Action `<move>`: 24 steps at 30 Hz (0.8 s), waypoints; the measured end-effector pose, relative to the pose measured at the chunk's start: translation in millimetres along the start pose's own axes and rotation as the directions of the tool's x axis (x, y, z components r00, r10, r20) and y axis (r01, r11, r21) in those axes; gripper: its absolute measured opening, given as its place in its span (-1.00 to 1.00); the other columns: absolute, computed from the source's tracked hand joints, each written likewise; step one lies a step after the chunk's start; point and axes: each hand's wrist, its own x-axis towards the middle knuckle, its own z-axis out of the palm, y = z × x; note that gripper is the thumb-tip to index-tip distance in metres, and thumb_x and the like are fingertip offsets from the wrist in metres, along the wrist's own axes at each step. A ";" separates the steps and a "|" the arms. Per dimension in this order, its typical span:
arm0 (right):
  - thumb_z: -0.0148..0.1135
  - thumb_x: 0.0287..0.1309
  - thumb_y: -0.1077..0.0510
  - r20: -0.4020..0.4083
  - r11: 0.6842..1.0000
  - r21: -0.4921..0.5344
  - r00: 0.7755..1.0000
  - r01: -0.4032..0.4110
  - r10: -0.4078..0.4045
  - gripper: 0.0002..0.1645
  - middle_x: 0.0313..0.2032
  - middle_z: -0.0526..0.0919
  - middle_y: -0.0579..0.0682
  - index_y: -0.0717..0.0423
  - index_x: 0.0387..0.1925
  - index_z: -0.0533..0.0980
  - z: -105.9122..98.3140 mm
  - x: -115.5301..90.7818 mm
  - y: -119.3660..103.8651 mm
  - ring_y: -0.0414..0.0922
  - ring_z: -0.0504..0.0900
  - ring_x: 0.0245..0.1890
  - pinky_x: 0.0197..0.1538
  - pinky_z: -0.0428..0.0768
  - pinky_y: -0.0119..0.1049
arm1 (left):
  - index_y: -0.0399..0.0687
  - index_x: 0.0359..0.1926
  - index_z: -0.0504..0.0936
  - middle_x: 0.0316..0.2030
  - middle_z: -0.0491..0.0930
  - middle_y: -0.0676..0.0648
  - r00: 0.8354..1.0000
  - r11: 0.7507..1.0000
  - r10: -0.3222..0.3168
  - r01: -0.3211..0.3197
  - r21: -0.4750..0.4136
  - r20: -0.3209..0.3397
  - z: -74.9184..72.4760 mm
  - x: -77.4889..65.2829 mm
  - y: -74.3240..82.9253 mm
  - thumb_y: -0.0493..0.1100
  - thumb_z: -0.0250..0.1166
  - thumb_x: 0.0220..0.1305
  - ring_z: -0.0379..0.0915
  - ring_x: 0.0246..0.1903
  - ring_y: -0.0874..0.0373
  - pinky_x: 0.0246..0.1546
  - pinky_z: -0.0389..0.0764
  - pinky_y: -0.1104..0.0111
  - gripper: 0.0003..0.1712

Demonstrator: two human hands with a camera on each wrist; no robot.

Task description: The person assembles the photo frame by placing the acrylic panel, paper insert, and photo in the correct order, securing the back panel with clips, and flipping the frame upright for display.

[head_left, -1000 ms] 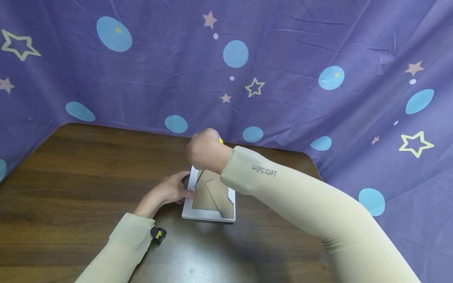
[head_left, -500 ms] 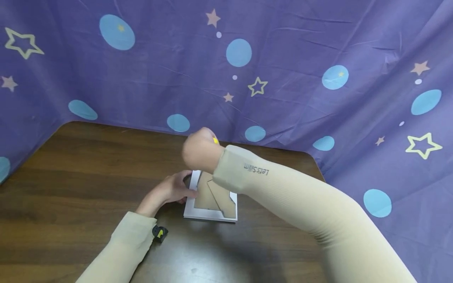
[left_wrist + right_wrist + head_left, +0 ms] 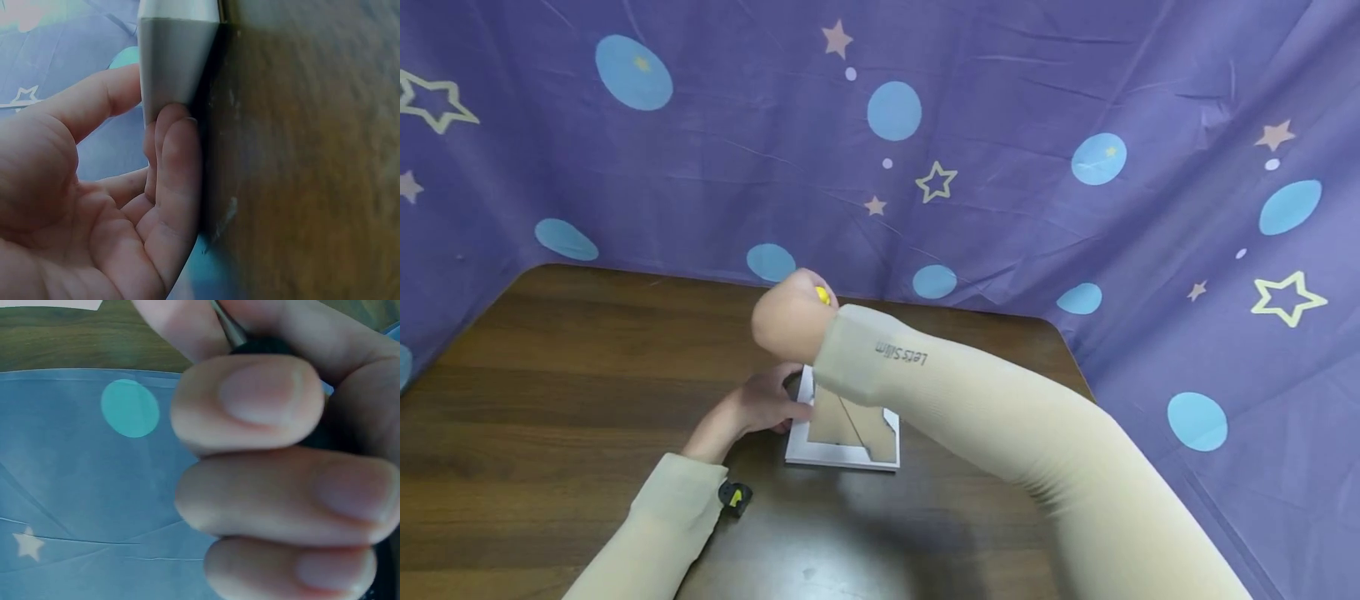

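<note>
Where the left hand [image 3: 767, 400] is at: thumb and fingers pinch a white picture frame [image 3: 829, 455]
Right hand [image 3: 793, 317]: wraps pretty snugly round a metal-shafted tool [image 3: 230, 326], shaft between fingers

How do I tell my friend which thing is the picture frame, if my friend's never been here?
Look for the big brown wooden table in front of the purple starry curtain. Near its middle, the person's left hand holds the picture frame by one side. Unlike the long cream sleeves near it, it's a white-bordered rectangle with a tan backing board showing.
</note>
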 end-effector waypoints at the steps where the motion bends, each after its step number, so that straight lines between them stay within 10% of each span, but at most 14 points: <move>1: 0.16 0.48 -0.02 -0.053 0.999 0.052 0.999 -0.005 0.008 -0.80 -0.16 0.65 -0.28 -0.22 0.02 0.64 4.7 -0.1 0.3 -0.27 0.58 -0.40 -0.24 0.66 -0.41 | -0.40 0.61 0.10 -0.12 0.66 -0.32 1.000 1.000 -0.016 0.016 0.013 -0.003 0.2 0.6 0.3 -0.20 0.49 0.16 0.68 -0.38 -0.02 -0.33 0.77 0.21 0.11; 8: 0.13 0.43 0.00 -0.279 0.960 0.276 0.960 0.048 0.032 -0.72 -0.06 0.69 -0.16 -0.18 0.00 0.71 53.1 0.4 11.5 -0.20 0.62 -0.22 -0.15 0.74 -0.17 | -0.30 0.61 0.16 -0.22 0.68 -0.23 0.996 0.992 -0.080 0.082 0.096 -0.029 1.4 -0.4 10.5 -0.17 0.53 0.25 0.69 -0.38 0.00 -0.28 0.74 0.19 0.05; 17: 0.23 0.36 0.11 -0.331 0.901 0.416 0.943 0.127 0.020 -0.88 -0.23 0.69 -0.15 -0.11 -0.24 0.68 92.1 0.8 21.3 -0.17 0.56 -0.35 -0.33 0.71 -0.19 | -0.30 0.60 0.19 -0.35 0.62 -0.18 0.997 0.995 -0.059 0.063 0.084 -0.041 1.0 -3.0 6.4 -0.16 0.53 0.22 0.63 -0.42 0.03 -0.36 0.70 0.24 0.05; 24: 0.17 0.46 -0.18 -0.311 0.881 0.462 0.949 0.102 0.054 -0.69 -0.13 0.73 -0.14 -0.14 -0.18 0.71 108.8 9.1 21.7 -0.16 0.64 -0.23 -0.28 0.71 -0.09 | -0.33 0.60 0.18 -0.36 0.62 -0.17 0.996 0.995 -0.064 0.068 0.076 -0.054 1.2 -4.1 4.6 -0.16 0.53 0.20 0.61 -0.43 0.05 -0.38 0.70 0.26 0.06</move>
